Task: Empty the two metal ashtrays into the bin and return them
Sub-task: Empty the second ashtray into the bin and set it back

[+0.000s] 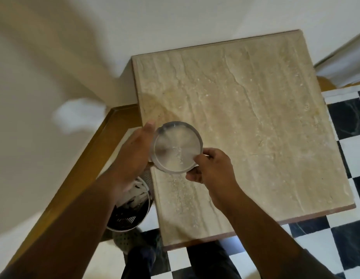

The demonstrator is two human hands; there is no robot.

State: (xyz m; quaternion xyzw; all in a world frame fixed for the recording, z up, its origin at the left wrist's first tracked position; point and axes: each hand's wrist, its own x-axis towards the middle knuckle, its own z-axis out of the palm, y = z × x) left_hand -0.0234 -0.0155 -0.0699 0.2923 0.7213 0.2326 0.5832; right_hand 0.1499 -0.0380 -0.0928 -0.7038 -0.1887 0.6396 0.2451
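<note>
2 hands hold 1 round metal ashtray above the near-left part of the stone table, at about 9 o'clock from the table's middle. Only this ashtray is clearly visible; a second one may be stacked under it, because a second rim seems to show at its lower left, but the blur does not allow certainty.

The left hand lies along the left side of the ashtray, its fingers stretched and pressed flat against the wall, not curled. The right hand pinches the rim at about 4 o'clock of the dish, thumb above and fingers below, so its fingers are closed on the ashtray. The dish is tilted a little toward the person, and pale grains remain inside it. A trail of similar pale crumbs lies on the table just below it.

The bin, a mesh basket with a liner, stands on the floor at about 7 o'clock from the ashtray, partly hidden by the left forearm.

The step seems to be the carrying of the ashtray to the bin. To do it well, the person should keep the dish level until it is fully over the bin's mouth, then tip it low and slowly. Tilting too early would probably drop more ash on the table edge or the floor.
</note>
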